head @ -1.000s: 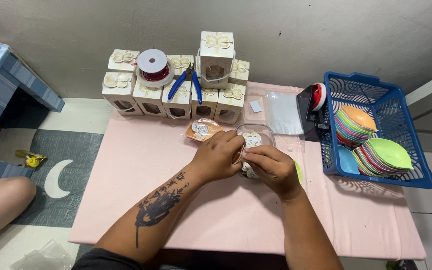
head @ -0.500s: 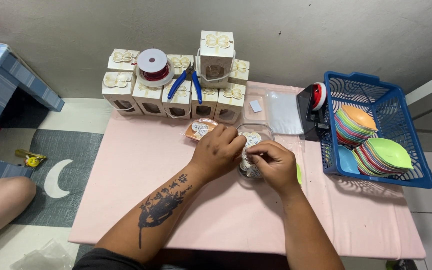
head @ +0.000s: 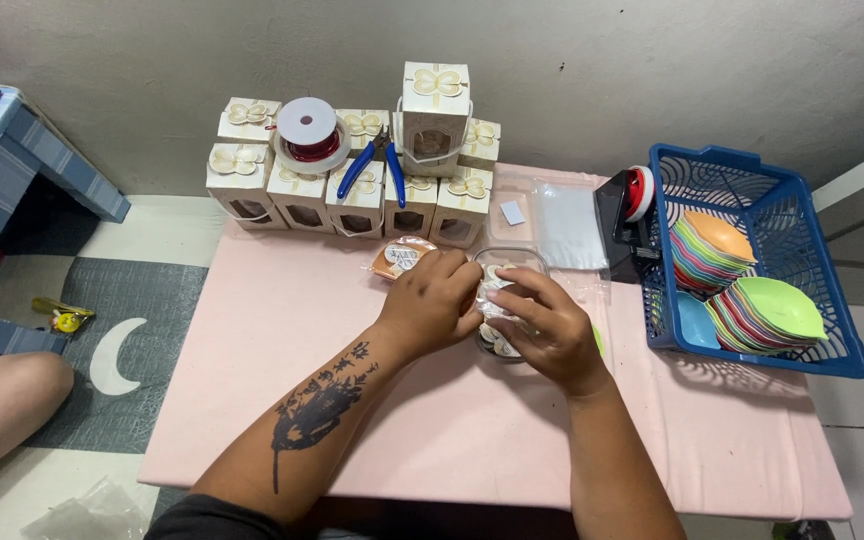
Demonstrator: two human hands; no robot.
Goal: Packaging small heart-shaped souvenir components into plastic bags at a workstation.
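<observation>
Hands meet at the centre of the pink bench (head: pixel 252 400): left hand (head: pixel 437 305) and right hand (head: pixel 542 330) both pinch a small white wrapped piece (head: pixel 492 295) over a clear tub (head: pixel 512 258). Loose grip could drop it; at twelve o'clock, the stacked gift boxes (head: pixel 352 190) might topple if nudged.

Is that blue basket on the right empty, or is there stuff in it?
Not empty. The blue basket holds two stacks of colourful leaf-shaped dishes, and its back part is bare.
</observation>
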